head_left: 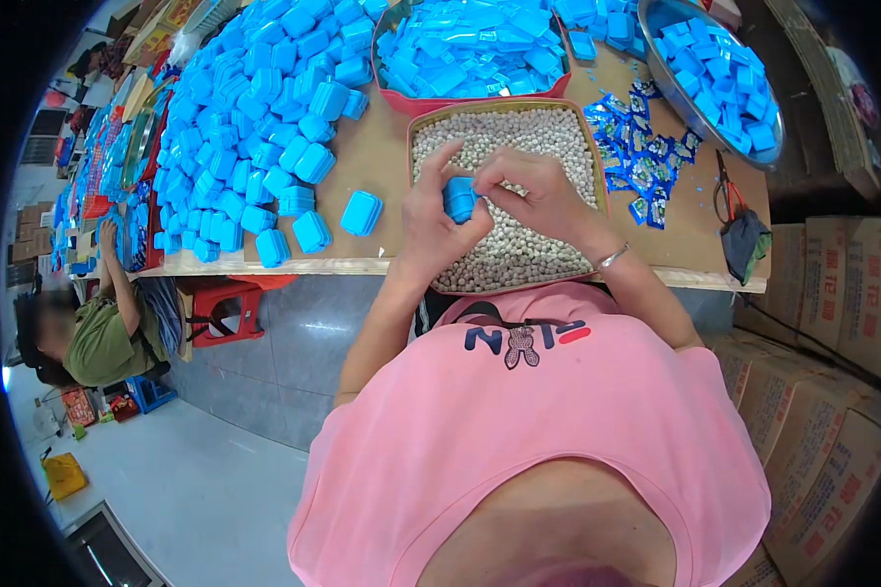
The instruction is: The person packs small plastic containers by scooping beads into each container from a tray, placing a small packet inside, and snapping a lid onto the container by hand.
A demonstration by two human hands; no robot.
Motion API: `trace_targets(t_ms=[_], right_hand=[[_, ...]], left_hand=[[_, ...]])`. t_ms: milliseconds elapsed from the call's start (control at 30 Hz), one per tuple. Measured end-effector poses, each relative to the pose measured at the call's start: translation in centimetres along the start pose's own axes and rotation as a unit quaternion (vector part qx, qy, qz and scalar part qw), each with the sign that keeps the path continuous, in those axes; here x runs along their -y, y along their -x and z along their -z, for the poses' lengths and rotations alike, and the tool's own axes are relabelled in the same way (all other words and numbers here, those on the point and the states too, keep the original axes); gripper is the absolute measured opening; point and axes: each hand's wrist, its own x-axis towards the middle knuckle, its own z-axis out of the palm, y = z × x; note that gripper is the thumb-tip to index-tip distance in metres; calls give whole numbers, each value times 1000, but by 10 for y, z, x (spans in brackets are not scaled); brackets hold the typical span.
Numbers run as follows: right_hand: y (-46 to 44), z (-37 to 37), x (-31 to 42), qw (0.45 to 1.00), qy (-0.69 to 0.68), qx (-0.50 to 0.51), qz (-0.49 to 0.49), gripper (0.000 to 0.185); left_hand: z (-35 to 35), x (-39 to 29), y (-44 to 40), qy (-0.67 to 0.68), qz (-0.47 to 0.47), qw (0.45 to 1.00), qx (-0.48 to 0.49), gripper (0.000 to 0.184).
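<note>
Over a tray (599,147) filled with small pale round beads, my left hand (431,217) grips a small blue plastic box (459,200) between thumb and fingers. My right hand (533,191) is closed, its thumb and forefinger pinched at the box's right edge. Whether a smaller piece sits between those fingertips is hidden. Both hands are close together above the beads. A few finished-looking closed blue boxes (361,212) lie on the table to the left of the tray.
A large heap of blue boxes (255,117) covers the table's left side. Behind the tray stands a red bin (390,96) of blue plastic pieces. To the right are small printed packets (646,161), a metal basin (781,147) and scissors (724,191). Another person (108,333) works at far left.
</note>
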Motion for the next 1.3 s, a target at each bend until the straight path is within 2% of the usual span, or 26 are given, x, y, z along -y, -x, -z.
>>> trace_targets(t_ms=[200, 333, 400, 500, 533, 567, 633, 667, 733, 767, 833, 933, 1000, 1067, 1100, 1167, 1233, 1267, 1300], right_hand=[[6, 4, 0, 999, 40, 30, 12, 15], [7, 12, 14, 981, -58, 32, -181, 11], [20, 18, 7, 987, 2, 3, -161, 10], [37, 22, -10, 984, 140, -52, -101, 9], [39, 29, -12, 982, 150, -59, -102, 9], [44, 39, -14, 974, 173, -96, -108, 9], [56, 63, -16, 952, 221, -171, -121, 10], [62, 75, -18, 939, 244, -208, -126, 10], [66, 109, -30, 904, 324, -257, -111, 8], [64, 128, -28, 899, 333, -263, -110, 8], [58, 171, -26, 851, 421, -279, -144, 7], [52, 240, -63, 827, 456, -271, -185, 9], [44, 273, -98, 799, 492, -174, -299, 14], [39, 295, -139, 809, 488, -89, -316, 22], [36, 302, -158, 810, 490, -22, -322, 31], [33, 307, -176, 772, 519, 32, -367, 35], [11, 291, -147, 734, 541, 31, -410, 37], [4, 280, -132, 738, 537, 42, -406, 37], [-1, 267, -118, 753, 575, -61, -313, 35]], left_hand=[[-1, 5, -8, -52, -105, 993, 17, 70], [-6, 8, -11, -73, -107, 989, 78, 70], [-8, 1, -14, -152, -24, 972, 179, 69], [-5, 25, -38, -156, -56, 962, 217, 67], [8, 10, -60, -223, -50, 957, 180, 62], [20, 3, -83, -194, -77, 973, 102, 55], [42, 52, -142, -202, -109, 972, -43, 49], [55, 69, -170, -262, -109, 952, -110, 42], [91, 135, -227, -375, -223, 881, -182, 40], [107, 163, -238, -450, -161, 863, -164, 38], [137, 227, -248, -585, -97, 805, -27, 47], [123, 211, -250, -593, -106, 795, -65, 50], [122, 201, -230, -614, -95, 778, -93, 54], [112, 183, -222, -547, -100, 823, -116, 61], [107, 172, -211, -515, -159, 831, -138, 59], [91, 142, -184, -436, -200, 869, -124, 54], [69, 102, -146, -329, -187, 919, -108, 49], [59, 82, -126, -287, -182, 936, -96, 46], [50, 71, -107, -268, -166, 946, -70, 46]])
